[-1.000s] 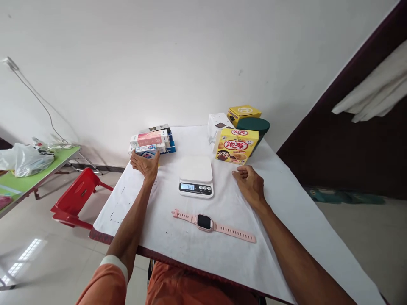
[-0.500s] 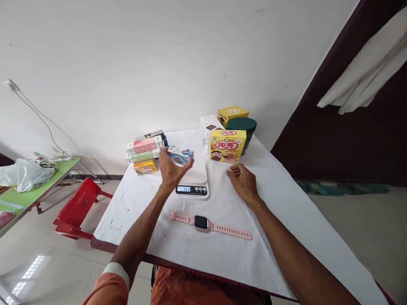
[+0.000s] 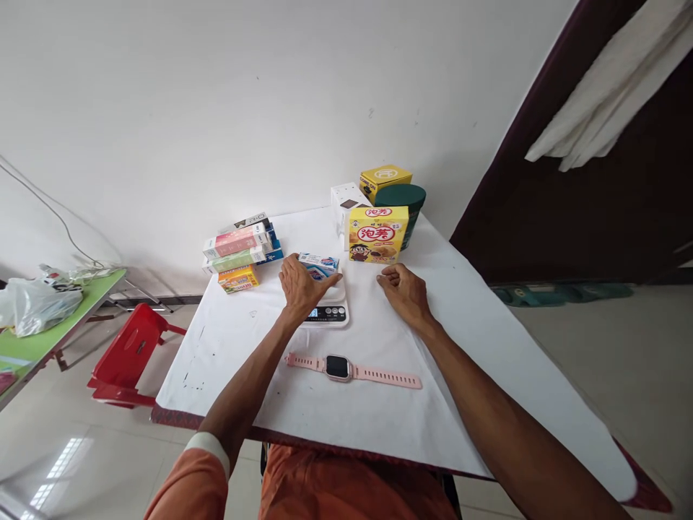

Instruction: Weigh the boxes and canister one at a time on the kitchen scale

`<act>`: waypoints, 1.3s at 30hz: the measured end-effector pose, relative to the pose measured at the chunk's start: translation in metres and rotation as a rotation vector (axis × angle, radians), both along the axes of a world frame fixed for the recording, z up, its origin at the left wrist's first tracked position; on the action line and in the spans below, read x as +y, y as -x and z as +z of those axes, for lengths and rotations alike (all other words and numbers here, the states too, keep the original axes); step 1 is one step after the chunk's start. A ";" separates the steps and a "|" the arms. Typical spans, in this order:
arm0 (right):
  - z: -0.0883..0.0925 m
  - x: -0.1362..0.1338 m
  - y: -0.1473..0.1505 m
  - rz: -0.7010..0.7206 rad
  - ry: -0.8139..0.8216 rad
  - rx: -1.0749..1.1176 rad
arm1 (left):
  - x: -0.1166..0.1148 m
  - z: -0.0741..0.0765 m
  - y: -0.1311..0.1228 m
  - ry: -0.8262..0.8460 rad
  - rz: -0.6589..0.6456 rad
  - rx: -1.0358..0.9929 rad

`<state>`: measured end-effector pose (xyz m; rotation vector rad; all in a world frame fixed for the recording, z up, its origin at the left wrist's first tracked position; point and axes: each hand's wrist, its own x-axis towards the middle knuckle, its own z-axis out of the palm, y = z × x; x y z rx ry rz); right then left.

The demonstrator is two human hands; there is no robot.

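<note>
My left hand [image 3: 304, 287] has its thumb and fingers around a small blue-and-white carton [image 3: 320, 266] above the plate of a white kitchen scale [image 3: 338, 313]. Whether the carton touches the plate I cannot tell, and the hand covers part of the lit display. Fingers curled and nothing visible in them, my right hand [image 3: 406, 295] rests on the table just in front of a yellow snack box [image 3: 377, 237]. Nearer to me, a pink-strapped smartwatch [image 3: 338, 367] lies stretched out flat.
Left of the scale several slim cartons [image 3: 237, 247] are stacked, with an orange-yellow box [image 3: 238, 279] by them. Behind the snack box stand a white box [image 3: 346, 198], a dark green tub [image 3: 403, 196] and another yellow box [image 3: 385, 178]. A red chair [image 3: 130, 350] is left of the table.
The left hand has turned and drawn the carton slightly over the scale, covering more of the display. My right hand stays curled at its place. The whole view has shifted a little.
</note>
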<state>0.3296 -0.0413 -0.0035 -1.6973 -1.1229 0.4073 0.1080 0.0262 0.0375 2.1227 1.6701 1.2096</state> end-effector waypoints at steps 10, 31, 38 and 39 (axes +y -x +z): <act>0.003 -0.001 0.002 -0.009 0.025 0.009 | -0.001 0.004 0.056 -0.147 -0.131 -0.056; 0.001 -0.001 0.002 -0.004 0.023 -0.013 | 0.006 -0.035 0.093 -0.046 0.014 -0.284; 0.001 -0.002 0.002 0.020 -0.027 -0.029 | 0.011 -0.040 0.093 -0.032 -0.006 -0.333; 0.004 -0.004 0.003 0.036 -0.041 -0.024 | 0.012 -0.041 0.093 -0.029 -0.009 -0.338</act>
